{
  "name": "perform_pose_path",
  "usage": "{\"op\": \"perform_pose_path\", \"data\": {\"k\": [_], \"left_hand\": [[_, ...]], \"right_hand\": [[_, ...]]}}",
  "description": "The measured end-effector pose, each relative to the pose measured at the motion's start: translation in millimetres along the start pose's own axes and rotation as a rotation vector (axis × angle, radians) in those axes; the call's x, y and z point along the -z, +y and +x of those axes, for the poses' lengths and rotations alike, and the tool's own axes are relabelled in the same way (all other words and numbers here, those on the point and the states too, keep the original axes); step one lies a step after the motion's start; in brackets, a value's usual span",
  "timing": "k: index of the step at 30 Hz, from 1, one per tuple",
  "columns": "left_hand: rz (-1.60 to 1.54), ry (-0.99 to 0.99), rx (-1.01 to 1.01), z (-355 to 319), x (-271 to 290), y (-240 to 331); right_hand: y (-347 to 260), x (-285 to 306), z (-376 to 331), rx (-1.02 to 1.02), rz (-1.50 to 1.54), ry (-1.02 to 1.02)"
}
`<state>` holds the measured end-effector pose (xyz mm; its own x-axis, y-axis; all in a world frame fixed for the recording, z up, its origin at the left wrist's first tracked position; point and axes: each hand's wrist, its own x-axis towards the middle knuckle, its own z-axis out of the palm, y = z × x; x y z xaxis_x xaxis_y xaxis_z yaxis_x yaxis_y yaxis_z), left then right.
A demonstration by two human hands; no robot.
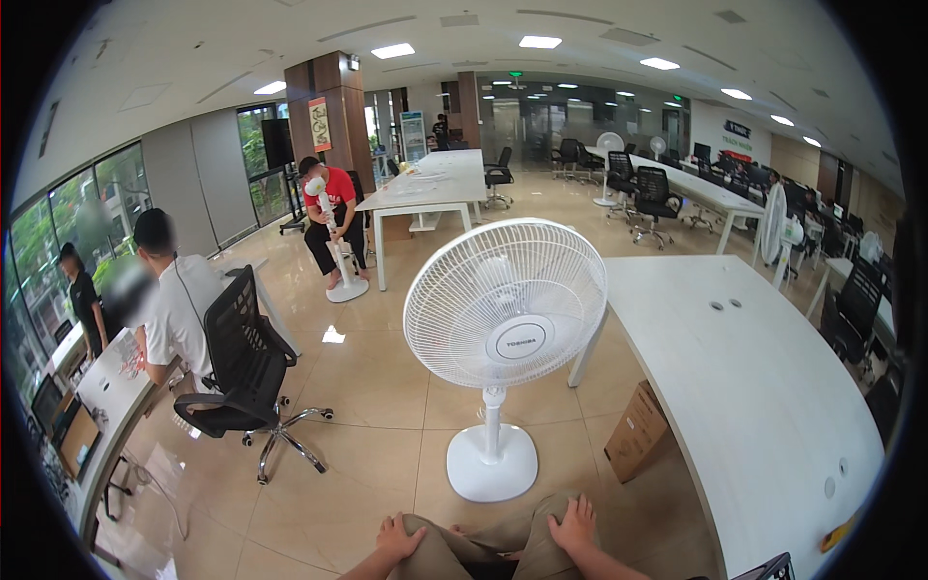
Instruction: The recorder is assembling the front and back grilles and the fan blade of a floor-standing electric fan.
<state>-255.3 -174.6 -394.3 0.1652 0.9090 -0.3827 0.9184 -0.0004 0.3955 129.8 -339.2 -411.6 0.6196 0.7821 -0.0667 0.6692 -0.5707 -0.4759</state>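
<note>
Fan [517, 338] blocking ahead, desk [735, 358] barring right; open floor [377, 387] left of fan

Glossy beige tile floor [372, 387], reflecting light. Tall windows [121, 184] along left, greenery outside; grey panels [184, 184] beside them. Wood-clad column [346, 106] bearing red poster [317, 124]. Pale ceiling [464, 50], rectangular lights [540, 42] lit. Dark glass partition [551, 126] across far end. White tabletop [754, 358] at right; long white tabletop [425, 182] farther back. Black mesh chair [235, 329] on casters at left; more black chairs [655, 193] toward rear right.
</note>
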Motion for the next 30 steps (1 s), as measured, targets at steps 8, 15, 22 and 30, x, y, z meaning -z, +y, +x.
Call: {"op": "perform_pose_path", "data": {"k": [8,15,22,30], "left_hand": [[0.500,0.129,-0.256,-12,-60,75],[0.496,-0.043,-0.533,6,-86,74],[0.402,-0.096,-0.513,29,-89,92],[0.336,-0.067,-0.538,15,-86,84]], "right_hand": [[24,-14,-10,-0.022,-0.146,0.035],[30,8,-51,0.327,-0.353,0.057],[27,-3,-33,0.275,-0.265,-0.039],[49,5,-36,0.232,-0.211,-0.029]]}}
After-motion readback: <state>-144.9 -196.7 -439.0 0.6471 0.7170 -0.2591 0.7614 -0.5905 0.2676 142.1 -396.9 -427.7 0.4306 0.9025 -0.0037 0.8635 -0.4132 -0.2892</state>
